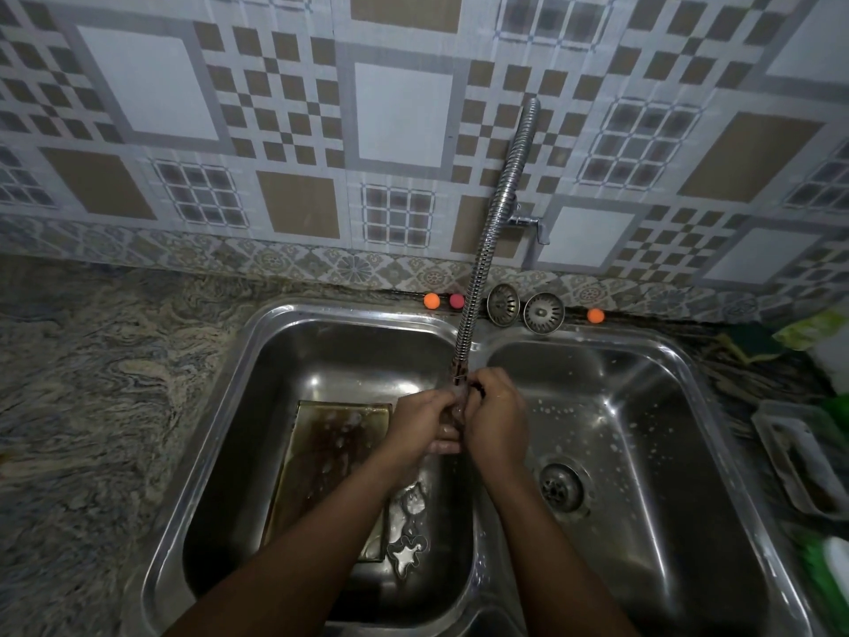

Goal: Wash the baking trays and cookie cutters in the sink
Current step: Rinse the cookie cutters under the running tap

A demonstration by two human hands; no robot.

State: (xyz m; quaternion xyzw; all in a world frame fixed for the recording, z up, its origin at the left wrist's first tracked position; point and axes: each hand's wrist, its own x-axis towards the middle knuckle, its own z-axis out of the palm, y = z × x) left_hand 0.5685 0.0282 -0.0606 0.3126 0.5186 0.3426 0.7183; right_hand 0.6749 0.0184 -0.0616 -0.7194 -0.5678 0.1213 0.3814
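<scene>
Sink's (257, 342) left basin keeps the tray (321, 452) flat, likely to soak; hose (487, 250) bends down so water meets left hand (422, 425) and right hand (496, 416), clasped beneath; what the fingers (443, 445) hold, I cannot tell; cutters (406, 551) lie beside the tray.

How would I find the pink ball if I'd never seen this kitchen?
Find the double steel sink and look along its back edge by the tiled wall. Just left of the bendy metal hose sit two small balls. The pink ball is the one nearer the hose; its neighbour is an orange ball.
</scene>
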